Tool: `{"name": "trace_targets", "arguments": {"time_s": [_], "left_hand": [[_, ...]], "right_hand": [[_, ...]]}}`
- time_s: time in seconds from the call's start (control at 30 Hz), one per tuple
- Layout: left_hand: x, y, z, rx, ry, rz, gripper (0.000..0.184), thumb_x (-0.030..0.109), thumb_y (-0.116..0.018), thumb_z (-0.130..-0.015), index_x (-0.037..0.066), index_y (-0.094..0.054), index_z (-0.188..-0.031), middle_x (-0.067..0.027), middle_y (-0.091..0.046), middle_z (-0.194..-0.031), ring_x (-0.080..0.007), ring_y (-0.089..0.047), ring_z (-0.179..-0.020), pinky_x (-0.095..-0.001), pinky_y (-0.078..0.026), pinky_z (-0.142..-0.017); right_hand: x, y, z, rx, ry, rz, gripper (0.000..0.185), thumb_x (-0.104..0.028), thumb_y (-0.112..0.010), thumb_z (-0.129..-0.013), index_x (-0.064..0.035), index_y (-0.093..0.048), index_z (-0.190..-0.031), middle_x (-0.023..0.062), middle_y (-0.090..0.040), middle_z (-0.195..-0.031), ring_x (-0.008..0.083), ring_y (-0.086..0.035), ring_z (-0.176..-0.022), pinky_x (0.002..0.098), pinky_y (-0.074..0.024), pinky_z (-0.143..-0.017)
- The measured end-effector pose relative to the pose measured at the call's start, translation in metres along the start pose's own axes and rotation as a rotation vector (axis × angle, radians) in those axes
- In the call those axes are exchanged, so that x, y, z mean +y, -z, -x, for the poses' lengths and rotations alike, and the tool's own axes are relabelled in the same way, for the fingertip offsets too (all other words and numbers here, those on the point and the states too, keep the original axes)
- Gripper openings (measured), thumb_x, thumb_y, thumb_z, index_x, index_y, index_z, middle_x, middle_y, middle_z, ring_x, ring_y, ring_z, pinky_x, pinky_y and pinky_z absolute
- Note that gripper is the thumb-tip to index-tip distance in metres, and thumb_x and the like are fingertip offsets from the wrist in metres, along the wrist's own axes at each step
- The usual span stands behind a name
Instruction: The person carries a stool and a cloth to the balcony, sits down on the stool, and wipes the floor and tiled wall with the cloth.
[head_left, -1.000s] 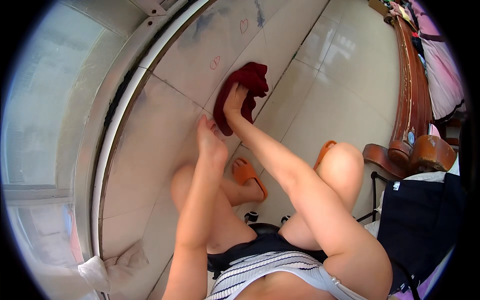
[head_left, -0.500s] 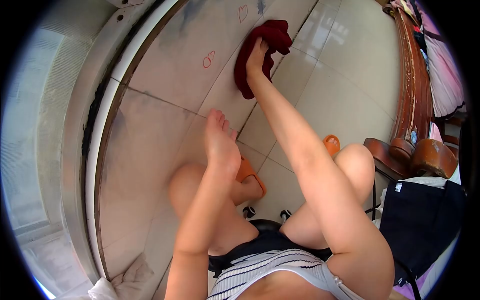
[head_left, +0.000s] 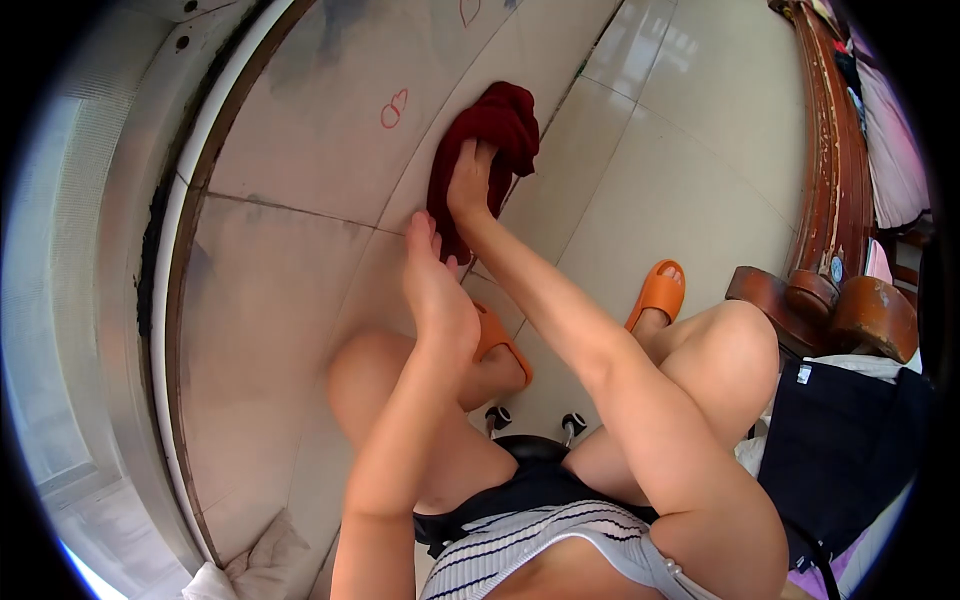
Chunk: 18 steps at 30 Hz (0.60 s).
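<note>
A dark red cloth (head_left: 505, 115) lies bunched against the tiled surface with red drawn marks (head_left: 394, 108). My right hand (head_left: 470, 180) presses on the cloth, its fingertips partly sunk in the folds. Just below and left of it, my left hand (head_left: 438, 280) is raised with its fingers stretched out and nothing in it. Its fingertips appear close to the cloth's lower edge; whether they touch it I cannot tell.
Orange slippers (head_left: 660, 292) are on my feet. A metal-framed glass door or window (head_left: 130, 300) runs along the left. Worn brown wooden furniture (head_left: 830, 170) and dark fabric (head_left: 840, 440) are at right. Pale crumpled material (head_left: 265, 560) lies lower left.
The cloth and my right hand moved up and right, then came back down and left. My left hand stays raised and open. The view has shifted a little to the right.
</note>
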<state>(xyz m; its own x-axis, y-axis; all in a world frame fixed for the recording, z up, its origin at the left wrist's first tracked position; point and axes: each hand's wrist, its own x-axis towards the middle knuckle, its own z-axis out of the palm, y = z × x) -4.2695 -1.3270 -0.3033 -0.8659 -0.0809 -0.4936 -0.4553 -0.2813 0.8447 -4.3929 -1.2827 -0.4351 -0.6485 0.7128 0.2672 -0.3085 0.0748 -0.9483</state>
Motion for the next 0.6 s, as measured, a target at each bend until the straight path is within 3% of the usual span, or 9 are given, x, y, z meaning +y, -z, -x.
{"name": "trace_targets", "arguments": {"time_s": [0.07,0.2,0.33,0.5,0.6], "left_hand": [[-0.006,0.000,-0.002,-0.013,0.013,-0.034,0.060,0.038,-0.034,-0.093,-0.002,-0.023,-0.136,-0.0139,-0.021,-0.143,-0.0226,-0.013,-0.135,-0.0371,-0.010,-0.108],[-0.010,-0.005,-0.007,-0.065,0.015,-0.104,0.061,0.040,-0.033,-0.094,-0.004,-0.022,-0.136,-0.0150,-0.020,-0.143,-0.0234,-0.012,-0.135,-0.0378,-0.011,-0.109],[-0.013,-0.008,-0.012,-0.064,0.003,-0.123,0.061,0.039,-0.033,-0.094,-0.004,-0.022,-0.136,-0.0140,-0.020,-0.143,-0.0235,-0.012,-0.135,-0.0374,-0.012,-0.109],[-0.010,-0.011,-0.009,-0.045,-0.004,-0.140,0.061,0.039,-0.034,-0.094,-0.003,-0.022,-0.136,-0.0136,-0.020,-0.143,-0.0237,-0.012,-0.135,-0.0374,-0.013,-0.109],[-0.007,-0.013,-0.011,-0.034,0.010,-0.115,0.061,0.040,-0.034,-0.093,-0.003,-0.023,-0.136,-0.0137,-0.021,-0.143,-0.0238,-0.013,-0.135,-0.0377,-0.013,-0.108]], "right_hand": [[0.021,0.003,-0.034,0.089,0.010,-0.084,0.042,-0.027,-0.035,-0.093,0.0031,-0.039,-0.122,0.0219,-0.036,-0.129,0.0362,-0.028,-0.122,0.0396,-0.0169,-0.104],[0.102,0.024,-0.066,0.139,-0.425,-0.056,0.052,-0.035,-0.031,-0.092,0.0062,-0.037,-0.124,0.0231,-0.034,-0.131,0.0332,-0.030,-0.123,0.0356,-0.0225,-0.102],[0.120,0.043,-0.027,0.115,-0.688,-0.101,0.054,-0.035,-0.029,-0.092,0.0061,-0.034,-0.127,0.0227,-0.030,-0.135,0.0329,-0.028,-0.125,0.0356,-0.0210,-0.104],[0.117,0.024,0.045,0.051,-0.729,-0.010,0.051,-0.030,-0.029,-0.092,0.0048,-0.030,-0.130,0.0225,-0.027,-0.137,0.0335,-0.023,-0.128,0.0364,-0.0166,-0.106],[0.097,0.012,0.056,-0.007,-0.584,0.047,0.050,-0.028,-0.029,-0.092,0.0040,-0.028,-0.131,0.0224,-0.025,-0.138,0.0339,-0.020,-0.130,0.0370,-0.0139,-0.107]]}}
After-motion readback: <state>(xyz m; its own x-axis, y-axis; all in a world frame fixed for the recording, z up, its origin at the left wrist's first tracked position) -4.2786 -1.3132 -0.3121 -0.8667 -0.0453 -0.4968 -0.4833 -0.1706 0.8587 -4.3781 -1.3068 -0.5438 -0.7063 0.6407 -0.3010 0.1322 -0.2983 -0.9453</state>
